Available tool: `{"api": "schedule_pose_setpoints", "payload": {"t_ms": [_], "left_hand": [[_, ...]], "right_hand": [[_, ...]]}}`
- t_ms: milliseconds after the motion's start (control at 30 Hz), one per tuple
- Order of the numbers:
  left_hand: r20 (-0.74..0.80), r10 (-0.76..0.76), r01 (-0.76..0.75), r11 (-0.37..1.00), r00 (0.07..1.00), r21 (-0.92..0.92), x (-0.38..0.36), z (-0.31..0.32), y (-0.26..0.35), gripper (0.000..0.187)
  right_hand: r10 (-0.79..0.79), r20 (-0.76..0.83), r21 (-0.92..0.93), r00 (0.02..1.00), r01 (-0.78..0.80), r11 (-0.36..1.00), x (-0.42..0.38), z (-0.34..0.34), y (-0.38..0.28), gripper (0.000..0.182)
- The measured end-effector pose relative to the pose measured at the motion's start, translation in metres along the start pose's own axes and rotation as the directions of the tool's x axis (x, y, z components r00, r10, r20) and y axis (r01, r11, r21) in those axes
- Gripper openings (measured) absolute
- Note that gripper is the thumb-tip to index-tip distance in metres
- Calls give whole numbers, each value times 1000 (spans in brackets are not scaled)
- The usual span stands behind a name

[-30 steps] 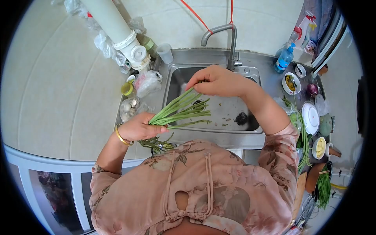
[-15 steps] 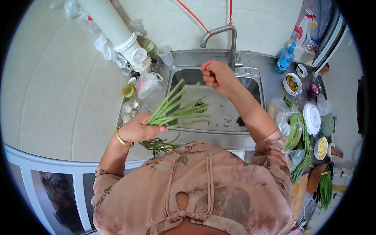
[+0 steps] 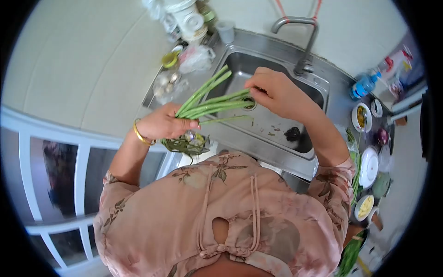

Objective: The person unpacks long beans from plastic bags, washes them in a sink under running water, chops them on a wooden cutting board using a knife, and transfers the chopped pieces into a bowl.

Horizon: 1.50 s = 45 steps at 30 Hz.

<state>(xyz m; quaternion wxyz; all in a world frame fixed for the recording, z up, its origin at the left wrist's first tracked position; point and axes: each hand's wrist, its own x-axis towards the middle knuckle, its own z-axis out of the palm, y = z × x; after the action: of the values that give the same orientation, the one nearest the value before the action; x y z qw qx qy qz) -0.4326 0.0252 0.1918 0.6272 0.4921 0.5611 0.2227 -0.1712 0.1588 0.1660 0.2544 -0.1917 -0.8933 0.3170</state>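
My left hand, wearing a gold bangle, is closed around a bunch of green long beans. Their cut-looking ends fan out over the near left part of the steel sink. Thinner, darker bean lengths hang below that hand. At the tips of the longer beans, my right hand pinches with thumb and fingers; the exact point of contact is partly hidden. Small scraps and a dark wet clump lie on the sink floor.
A faucet rises behind the sink. Garlic in a bag and a plastic cup stand at left. On the right are a blue bottle, a bowl of food, an onion and a white lid.
My right hand has come down from above the sink to the bean tips, its fingers now pinching there. My left hand still holds the bunch. The camera view has tilted and shifted.
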Motion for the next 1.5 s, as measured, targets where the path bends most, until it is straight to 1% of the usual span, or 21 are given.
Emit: {"api": "schedule_pose_setpoints", "payload": {"t_ms": [67, 167, 200, 233, 267, 333, 367, 467, 567, 700, 767, 867, 967, 1033, 1067, 1100, 1167, 1200, 1233, 1367, 1500], "left_hand": [[-81, -28, 29, 1000, 996, 6, -10, 3, -5, 17], [-160, -15, 0, 996, 987, -91, -24, 2, -19, 16], [-188, -7, -14, 994, 982, -111, -29, -2, -24, 16], [-220, 13, -41, 991, 975, -125, -40, -6, -30, 16], [-252, 38, -73, 989, 967, -132, -54, -14, -34, 17], [-369, 81, -150, 975, 926, -164, -82, -32, -53, 18], [-456, 87, -192, 963, 886, -188, -97, -42, -64, 19], [-632, 97, -333, 905, 769, -266, -131, -79, -97, 23], [-750, 92, -473, 824, 655, -313, -153, -114, -124, 24], [-804, 55, -565, 739, 593, -366, -171, -155, -149, 22], [-813, 37, -572, 729, 582, -376, -174, -172, -154, 22], [-803, 58, -589, 712, 593, -383, -175, -192, -156, 21], [-717, 180, -625, 657, 673, -422, -170, -209, -151, 21], [-604, 327, -656, 592, 727, -468, -162, -219, -146, 22], [-531, 414, -669, 548, 739, -503, -154, -220, -138, 23], [-455, 497, -673, 506, 739, -539, -147, -220, -129, 24], [-298, 646, -663, 442, 703, -604, -128, -215, -107, 27], [-253, 678, -653, 433, 690, -621, -117, -212, -94, 27], [-208, 708, -644, 426, 675, -636, -107, -207, -79, 27], [-73, 804, -640, 410, 589, -650, -67, -177, -20, 28], [-40, 854, -654, 366, 519, -662, -27, -142, 42, 27]], "right_hand": [[-209, -92, -295, 974, 174, 940, 5, 30, 18, 14], [-268, -285, -201, 920, 216, 955, 31, 74, 37, 8], [8, -309, 227, 951, 65, 972, 42, 88, 41, 7], [279, -205, 604, 938, -103, 790, 53, 103, 41, 6], [488, -6, 856, 873, -248, 454, 64, 117, 42, 5], [437, 273, 962, 857, -249, -114, 73, 148, 80, 9], [359, 391, 885, 848, -239, -399, 76, 170, 93, 12], [384, 509, 859, 770, -428, -281, 77, 251, 66, 18], [490, 651, 757, 579, -542, -365, 89, 331, 35, 19], [549, 699, 695, 458, -615, -373, 113, 448, 43, 25], [518, 728, 673, 448, -612, -416, 122, 479, 43, 28], [656, 675, 692, 339, -599, -403, 147, 457, -3, 41], [683, 396, 818, 613, -574, 42, 139, 436, -14, 43], [456, 236, 755, 858, -457, 471, 136, 405, -20, 39], [300, 184, 675, 936, -342, 653, 133, 384, -26, 37], [345, 205, 573, 916, -398, 716, 136, 351, -54, 30], [84, 0, 452, 996, -75, 889, 139, 331, -51, 31], [-66, -80, 356, 995, 90, 930, 139, 319, -50, 31], [54, -7, 445, 999, -45, 894, 140, 299, -57, 29], [136, -1, 413, 991, -123, 903, 125, 238, -33, 20], [261, 127, 602, 957, -283, 746, 94, 163, -12, 23]]}}
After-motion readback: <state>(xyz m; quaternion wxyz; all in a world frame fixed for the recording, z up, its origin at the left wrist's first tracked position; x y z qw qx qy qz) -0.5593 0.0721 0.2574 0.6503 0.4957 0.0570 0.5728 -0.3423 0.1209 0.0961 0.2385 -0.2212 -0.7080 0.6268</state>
